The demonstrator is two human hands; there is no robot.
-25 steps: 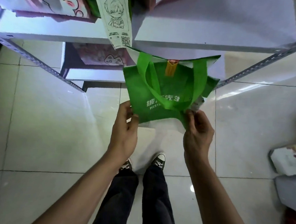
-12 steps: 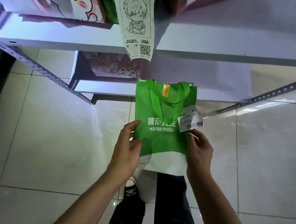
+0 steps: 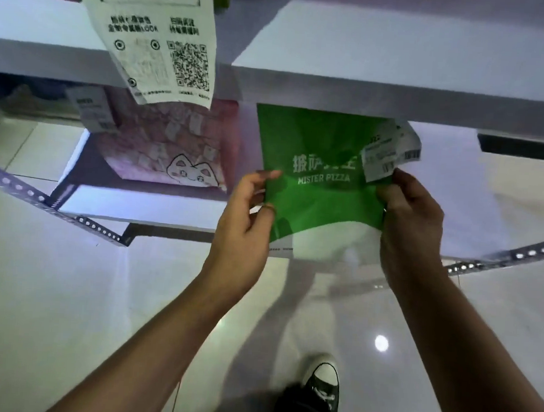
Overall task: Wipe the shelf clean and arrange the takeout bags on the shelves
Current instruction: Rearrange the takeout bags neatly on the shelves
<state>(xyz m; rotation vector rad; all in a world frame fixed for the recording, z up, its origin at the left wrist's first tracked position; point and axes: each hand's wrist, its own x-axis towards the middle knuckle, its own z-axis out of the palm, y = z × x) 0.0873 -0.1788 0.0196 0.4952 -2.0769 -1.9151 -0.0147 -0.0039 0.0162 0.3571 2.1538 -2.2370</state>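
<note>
Head view looks down on both hands holding a green bag (image 3: 322,177) at its two side edges, probably so it stays flat and square while it goes onto the lower shelf (image 3: 143,206). The left hand (image 3: 247,226) pinches the bag's left edge between thumb and curled fingers; the right hand (image 3: 411,220) grips the right edge the same way, just below a white receipt (image 3: 390,151) fixed to the bag's far right corner. The bag's far end is already under the upper shelf (image 3: 398,99), while its white near end overhangs the lower shelf's front edge, so it looks only partly placed. Whether anything is inside cannot be told; it lies flat, which suggests it is empty. To its left on the same shelf stands a pink bag (image 3: 169,148) with a cat face, contents hidden. A paper slip (image 3: 160,39) with a QR code hangs from the upper shelf over that pink bag.
</note>
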